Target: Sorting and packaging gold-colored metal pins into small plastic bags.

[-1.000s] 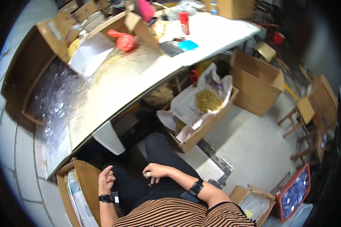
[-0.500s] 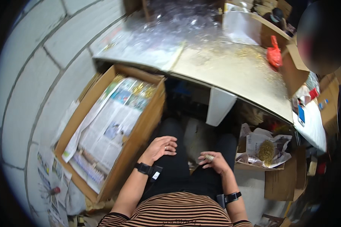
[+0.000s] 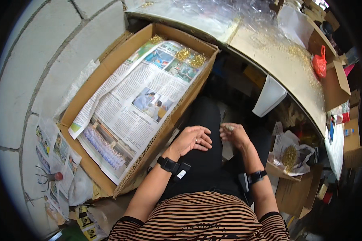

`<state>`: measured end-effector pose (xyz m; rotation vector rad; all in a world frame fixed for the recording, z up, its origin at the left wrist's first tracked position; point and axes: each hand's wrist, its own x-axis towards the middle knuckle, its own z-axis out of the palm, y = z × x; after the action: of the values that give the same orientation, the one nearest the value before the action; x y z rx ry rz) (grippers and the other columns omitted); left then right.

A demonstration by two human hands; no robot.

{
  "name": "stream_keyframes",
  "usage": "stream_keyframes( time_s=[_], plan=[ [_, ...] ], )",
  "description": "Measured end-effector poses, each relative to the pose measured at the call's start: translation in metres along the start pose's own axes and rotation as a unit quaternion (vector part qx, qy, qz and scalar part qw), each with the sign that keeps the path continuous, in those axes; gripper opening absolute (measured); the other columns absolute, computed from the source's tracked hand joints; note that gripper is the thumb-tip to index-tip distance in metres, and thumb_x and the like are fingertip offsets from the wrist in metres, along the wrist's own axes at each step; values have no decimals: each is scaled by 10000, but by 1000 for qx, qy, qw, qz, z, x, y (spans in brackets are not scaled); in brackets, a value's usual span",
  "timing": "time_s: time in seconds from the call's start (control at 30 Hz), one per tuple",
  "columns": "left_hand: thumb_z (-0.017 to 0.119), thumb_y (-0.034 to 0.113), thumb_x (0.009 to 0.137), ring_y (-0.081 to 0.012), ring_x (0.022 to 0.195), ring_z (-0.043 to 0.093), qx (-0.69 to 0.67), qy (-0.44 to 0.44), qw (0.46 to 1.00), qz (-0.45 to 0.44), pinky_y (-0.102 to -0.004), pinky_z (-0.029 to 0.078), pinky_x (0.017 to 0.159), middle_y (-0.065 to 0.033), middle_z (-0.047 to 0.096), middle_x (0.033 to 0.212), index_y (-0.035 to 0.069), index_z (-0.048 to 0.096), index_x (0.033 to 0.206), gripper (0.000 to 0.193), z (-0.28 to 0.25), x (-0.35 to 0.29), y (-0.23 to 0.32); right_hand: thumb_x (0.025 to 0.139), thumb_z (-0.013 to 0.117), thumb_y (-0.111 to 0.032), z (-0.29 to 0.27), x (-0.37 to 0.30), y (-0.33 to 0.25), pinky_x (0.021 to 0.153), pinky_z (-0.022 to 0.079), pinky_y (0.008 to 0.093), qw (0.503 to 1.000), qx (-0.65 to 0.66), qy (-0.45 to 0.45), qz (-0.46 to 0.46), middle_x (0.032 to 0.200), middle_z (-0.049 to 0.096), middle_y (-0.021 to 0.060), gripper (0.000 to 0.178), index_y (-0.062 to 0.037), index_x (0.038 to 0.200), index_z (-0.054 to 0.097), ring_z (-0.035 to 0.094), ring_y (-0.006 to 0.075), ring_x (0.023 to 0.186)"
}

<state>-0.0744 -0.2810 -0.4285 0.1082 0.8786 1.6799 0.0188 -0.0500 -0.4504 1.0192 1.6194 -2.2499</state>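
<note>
My left hand (image 3: pixel 193 139) is over my lap, beside the near right wall of a long cardboard box (image 3: pixel 149 158). Its fingers are loosely bent and apart, a ring on one of them, and nothing shows in its grasp. A short gap away, my right hand (image 3: pixel 235 135) hovers above my other thigh. Its fingers curl loosely toward the left hand, with pale bands around them; I see nothing held, though the palm is hidden. Newspaper (image 3: pixel 126 106) lines the box, and small gold tinsel-like bunches (image 3: pixel 197 60) lie on it at the far end.
A worktable (image 3: pixel 265 52) with scattered gold bits and clear plastic runs across the back. A red plastic bag (image 3: pixel 319 64) sits at its right. Low on the right, a paper-lined carton holds a gold bundle (image 3: pixel 288 158). A block wall (image 3: pixel 48 48) stands at left.
The view has swung so the box and table sit further right and the box shows larger. My hands stay above my lap; the right one's fingers look more curled.
</note>
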Motion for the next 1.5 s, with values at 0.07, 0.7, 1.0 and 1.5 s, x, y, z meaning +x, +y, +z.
stream_keyframes(
  time_s=[0.07,0.7,1.0,1.5],
  plan=[
    [452,223,949,-258,785,670,-5,-5,1000,-9,-351,560,701,-165,646,884,-26,534,1097,300,-4,1,-1,910,526,-132,2,7,5,620,519,279,1000,15,-4,7,850,629,108,226,27,1059,588,626,176,695],
    [485,212,936,-283,779,673,88,18,996,4,-366,572,670,-192,648,882,-28,551,1056,276,28,26,-7,916,545,-201,-87,-78,4,671,551,289,995,49,-75,-49,946,649,116,306,14,1134,559,663,193,778],
    [459,156,922,-336,773,672,31,-1,995,-96,-412,568,691,-233,654,851,-63,564,1067,283,10,106,41,915,543,-205,-199,-142,-165,619,522,264,965,-82,146,-199,905,657,141,305,40,1094,578,655,183,704],
    [521,404,895,-252,593,642,107,188,934,-284,-333,545,559,-186,640,679,-20,602,865,433,68,143,127,860,602,-168,-534,82,-411,597,578,467,730,410,476,-268,1119,544,272,472,67,1193,364,636,453,735]
  ],
)
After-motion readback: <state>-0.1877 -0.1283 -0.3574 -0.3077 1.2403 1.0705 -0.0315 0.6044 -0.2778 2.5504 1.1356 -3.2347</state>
